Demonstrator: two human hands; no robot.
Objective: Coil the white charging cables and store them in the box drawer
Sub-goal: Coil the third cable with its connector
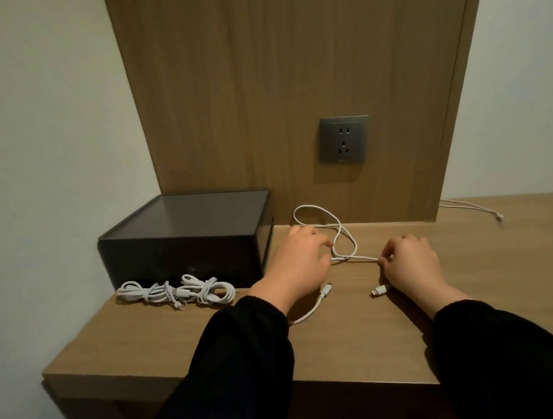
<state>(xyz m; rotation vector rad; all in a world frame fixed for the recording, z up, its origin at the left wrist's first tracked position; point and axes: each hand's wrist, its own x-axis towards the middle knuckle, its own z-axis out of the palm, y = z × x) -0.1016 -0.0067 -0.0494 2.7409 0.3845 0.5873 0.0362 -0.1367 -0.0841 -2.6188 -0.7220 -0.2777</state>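
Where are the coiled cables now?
In the head view, the coiled cables lie on the desk, far left, directly in front of the dark box.

You are finding nothing readable here; any lettering on the wall socket (pixel 343 139) is showing too small and blurred for you to make out.

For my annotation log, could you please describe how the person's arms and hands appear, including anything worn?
Both arms wear long, loose black sleeves; the left sleeve and right sleeve each end in a gathered cuff at the wrist. The left hand and right hand are bare: no gloves, rings or watch show.
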